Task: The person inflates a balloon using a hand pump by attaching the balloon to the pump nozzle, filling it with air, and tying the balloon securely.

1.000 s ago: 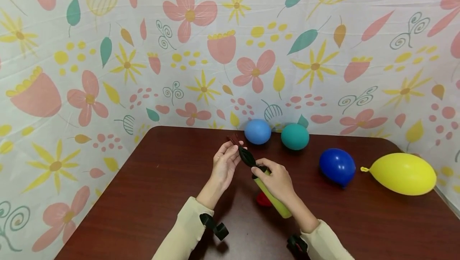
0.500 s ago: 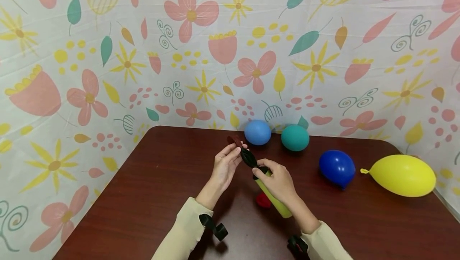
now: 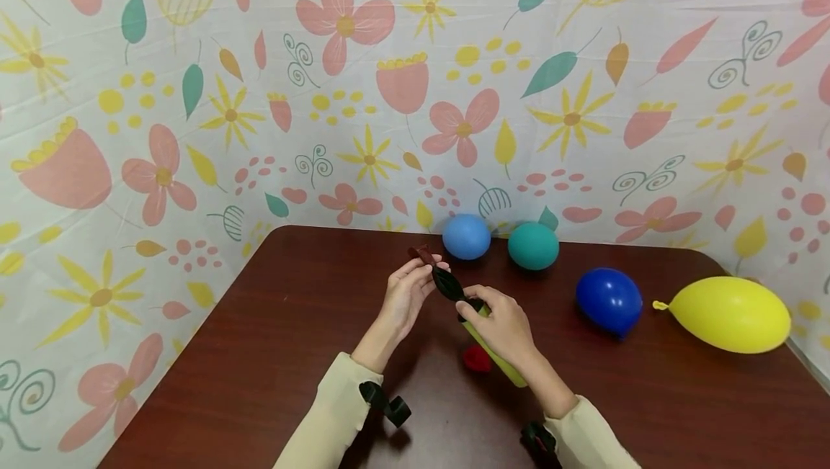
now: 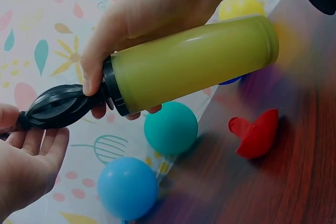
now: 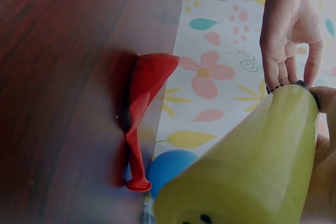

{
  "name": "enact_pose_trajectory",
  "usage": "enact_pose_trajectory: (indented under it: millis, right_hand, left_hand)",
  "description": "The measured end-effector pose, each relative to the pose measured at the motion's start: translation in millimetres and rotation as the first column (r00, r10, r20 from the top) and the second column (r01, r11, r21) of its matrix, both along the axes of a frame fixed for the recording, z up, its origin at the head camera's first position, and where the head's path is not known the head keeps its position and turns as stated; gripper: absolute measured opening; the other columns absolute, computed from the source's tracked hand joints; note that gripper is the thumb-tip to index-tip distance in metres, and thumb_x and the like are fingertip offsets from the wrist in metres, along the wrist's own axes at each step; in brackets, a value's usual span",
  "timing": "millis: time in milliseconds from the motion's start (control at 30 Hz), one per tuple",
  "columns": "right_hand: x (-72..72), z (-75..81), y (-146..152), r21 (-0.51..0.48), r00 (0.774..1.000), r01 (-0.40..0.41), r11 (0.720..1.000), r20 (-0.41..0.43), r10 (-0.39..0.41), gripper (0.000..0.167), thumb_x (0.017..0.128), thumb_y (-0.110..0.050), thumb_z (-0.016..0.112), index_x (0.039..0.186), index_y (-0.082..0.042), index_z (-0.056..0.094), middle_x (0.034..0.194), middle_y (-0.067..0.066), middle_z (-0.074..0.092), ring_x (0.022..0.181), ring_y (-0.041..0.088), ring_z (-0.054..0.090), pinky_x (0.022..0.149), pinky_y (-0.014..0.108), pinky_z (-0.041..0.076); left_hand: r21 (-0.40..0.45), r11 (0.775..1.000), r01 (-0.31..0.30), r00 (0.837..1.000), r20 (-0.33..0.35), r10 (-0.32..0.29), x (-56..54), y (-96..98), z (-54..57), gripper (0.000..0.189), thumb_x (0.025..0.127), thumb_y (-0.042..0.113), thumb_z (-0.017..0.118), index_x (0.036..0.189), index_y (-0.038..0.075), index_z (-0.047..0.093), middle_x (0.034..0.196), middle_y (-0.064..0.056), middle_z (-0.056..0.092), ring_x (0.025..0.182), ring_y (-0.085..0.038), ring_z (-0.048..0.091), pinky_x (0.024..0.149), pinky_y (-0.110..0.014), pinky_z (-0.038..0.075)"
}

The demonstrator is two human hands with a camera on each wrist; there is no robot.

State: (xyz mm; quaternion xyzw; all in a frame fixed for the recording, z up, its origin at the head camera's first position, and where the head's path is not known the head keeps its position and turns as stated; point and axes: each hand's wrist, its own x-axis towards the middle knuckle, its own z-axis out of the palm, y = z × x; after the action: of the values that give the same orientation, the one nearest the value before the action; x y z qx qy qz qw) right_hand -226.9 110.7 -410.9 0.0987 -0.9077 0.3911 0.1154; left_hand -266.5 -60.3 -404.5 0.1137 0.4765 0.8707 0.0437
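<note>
A limp brownish-red balloon [image 3: 423, 253] sticks out past the tip of a yellow-green balloon pump [image 4: 194, 59] with a ribbed black nozzle [image 4: 60, 107]. My left hand [image 3: 402, 300] pinches the balloon's neck at the nozzle tip, thumb on one side and fingers on the other. Round the black collar end of the pump, my right hand [image 3: 502, 321] grips with thumb and fingers. The pump slants above the table, its wide end toward me. Below it lies a flat red balloon [image 5: 139, 114], partly hidden behind the pump in the head view.
Along the back of the brown table [image 3: 259, 354] sit a light blue balloon [image 3: 466, 237] and a teal balloon [image 3: 533, 246]. Farther right are a dark blue balloon [image 3: 609, 301] and a large yellow balloon [image 3: 729, 314]. A flower-printed cloth [image 3: 246, 94] hangs behind.
The limp brownish-red balloon has flapped from a blurred, spread shape to a bent, narrower one. Both hands and the pump have stayed nearly in place.
</note>
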Motion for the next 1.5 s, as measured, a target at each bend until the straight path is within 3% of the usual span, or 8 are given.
enact_pose_trajectory:
  millis: [333, 700, 900, 1000, 1133, 1200, 1333, 1500]
  right_hand:
    - [0.4, -4.6, -0.5, -0.009, 0.999, 0.013, 1.000, 0.050, -0.012, 0.024, 0.092, -0.030, 0.064, 0.112, -0.017, 0.070, 0.106, 0.002, 0.071, 0.086, 0.017, 0.062, 0.070, 0.031, 0.045]
    - [0.8, -3.6, 0.4, -0.057, 1.000, 0.008, 0.998, 0.030, -0.006, 0.031, 0.093, -0.032, 0.062, 0.117, -0.013, 0.068, 0.115, 0.008, 0.069, 0.103, 0.025, 0.065, 0.086, 0.046, 0.051]
    - [0.1, -1.1, 1.9, -0.096, 1.000, 0.010, 0.995, 0.022, -0.008, 0.028, 0.093, -0.030, 0.063, 0.115, -0.014, 0.069, 0.111, 0.006, 0.070, 0.096, 0.020, 0.063, 0.080, 0.038, 0.050]
    - [-1.3, -0.5, 3.1, -0.122, 1.000, -0.019, 0.992, 0.022, 0.022, 0.026, 0.093, -0.030, 0.065, 0.113, -0.015, 0.069, 0.106, 0.006, 0.070, 0.085, 0.019, 0.058, 0.074, 0.031, 0.045]
    - [-1.3, -3.6, 7.4, -0.146, 0.987, -0.130, 0.981, 0.076, 0.142, 0.039, 0.093, -0.034, 0.066, 0.125, -0.014, 0.061, 0.111, 0.008, 0.067, 0.090, 0.018, 0.059, 0.076, 0.030, 0.046]
    - [-0.3, -7.3, 12.1, -0.164, 0.957, -0.227, 0.960, 0.145, 0.251, 0.051, 0.093, -0.035, 0.066, 0.135, -0.011, 0.051, 0.109, 0.011, 0.065, 0.090, 0.018, 0.061, 0.075, 0.031, 0.049]
    - [3.0, -12.1, 33.6, -0.241, 0.863, -0.374, 0.895, 0.262, 0.431, 0.060, 0.093, -0.029, 0.065, 0.140, -0.002, 0.039, 0.091, 0.012, 0.061, 0.074, 0.018, 0.061, 0.063, 0.030, 0.052]
    - [13.1, -11.0, 84.5, -0.221, 0.875, -0.371, 0.902, 0.244, 0.419, 0.050, 0.093, -0.020, 0.065, 0.136, -0.002, 0.047, 0.088, 0.008, 0.059, 0.071, 0.012, 0.061, 0.059, 0.027, 0.051]
  left_hand:
    - [-0.019, 0.997, -0.076, 0.997, -0.010, 0.076, 5.6, 15.3, -5.9, 0.015, 0.103, 0.020, 0.049, 0.101, 0.010, 0.059, 0.091, 0.005, 0.073, 0.091, -0.011, 0.071, 0.088, -0.026, 0.055]
    - [-0.013, 0.991, -0.133, 0.989, -0.069, 0.132, 7.0, 41.4, 6.0, 0.022, 0.108, 0.024, 0.031, 0.101, 0.009, 0.045, 0.082, 0.001, 0.060, 0.077, -0.013, 0.063, 0.079, -0.026, 0.054]
    - [-0.050, 0.988, -0.144, 0.984, -0.114, 0.137, 6.5, 43.2, 11.4, 0.024, 0.108, 0.025, 0.030, 0.096, 0.009, 0.043, 0.083, 0.001, 0.059, 0.077, -0.011, 0.061, 0.079, -0.024, 0.053]
    - [-0.049, 0.982, -0.185, 0.973, -0.151, 0.176, 6.2, 43.9, 13.8, 0.024, 0.108, 0.022, 0.030, 0.093, 0.009, 0.042, 0.080, 0.001, 0.055, 0.076, -0.011, 0.060, 0.079, -0.023, 0.053]
    - [-0.036, 0.963, -0.266, 0.952, -0.165, 0.256, 3.5, 41.5, 16.9, 0.025, 0.108, 0.017, 0.030, 0.087, 0.010, 0.041, 0.074, 0.000, 0.048, 0.071, -0.010, 0.054, 0.074, -0.022, 0.052]
    - [-0.015, 0.948, -0.319, 0.937, -0.152, 0.313, -0.7, 36.9, 19.2, 0.025, 0.107, 0.015, 0.030, 0.084, 0.010, 0.041, 0.072, 0.001, 0.046, 0.067, -0.010, 0.052, 0.070, -0.022, 0.051]
    - [0.033, 0.901, -0.432, 0.895, -0.105, 0.433, -16.7, 22.2, 25.7, 0.029, 0.106, 0.013, 0.029, 0.080, 0.011, 0.040, 0.068, 0.001, 0.045, 0.061, -0.010, 0.050, 0.064, -0.022, 0.049]
    - [0.060, 0.869, -0.491, 0.866, -0.079, 0.494, -35.2, 10.6, 34.1, 0.029, 0.107, 0.014, 0.023, 0.083, 0.010, 0.038, 0.069, 0.000, 0.045, 0.062, -0.012, 0.050, 0.066, -0.023, 0.047]
